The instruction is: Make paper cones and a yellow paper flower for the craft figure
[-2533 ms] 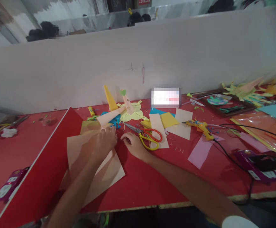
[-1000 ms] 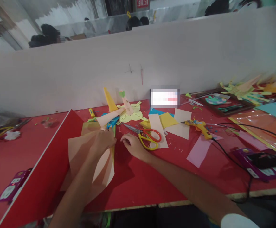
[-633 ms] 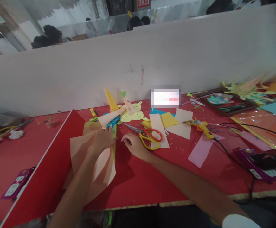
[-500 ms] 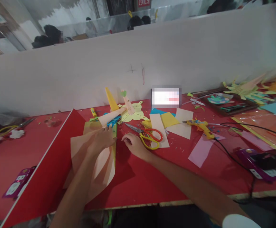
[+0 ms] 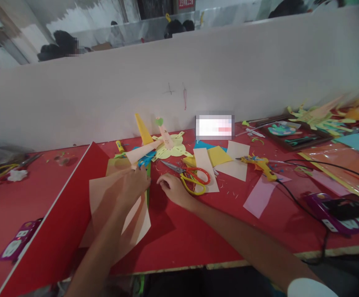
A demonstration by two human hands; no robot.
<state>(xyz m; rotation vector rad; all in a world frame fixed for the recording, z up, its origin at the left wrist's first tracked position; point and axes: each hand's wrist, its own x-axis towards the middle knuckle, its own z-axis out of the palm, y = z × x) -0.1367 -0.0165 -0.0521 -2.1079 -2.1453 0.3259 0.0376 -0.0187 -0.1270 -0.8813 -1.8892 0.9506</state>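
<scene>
My left hand bends over the upper edge of a large peach paper sheet, fingers drawn together on it. The sheet bulges upward and lies partly over green and yellow sheets. Just past the fingertips are blue paper pieces and a narrow peach paper cone. My right hand rests on the red tabletop with its fingers curled in, and nothing shows in them. Close by on its right lie scissors with red and yellow handles, blades apart, partly over a peach strip.
Behind stand a yellow paper cone and a peach cone on a pale-yellow flower-shaped base. A yellow glue gun with a black cord lies right, near pink paper. A red board slants up on the left.
My left hand's fingers, more spread before, are now drawn in closer over the paper's upper edge. My right hand stays almost where it was. The whole view has shifted slightly.
</scene>
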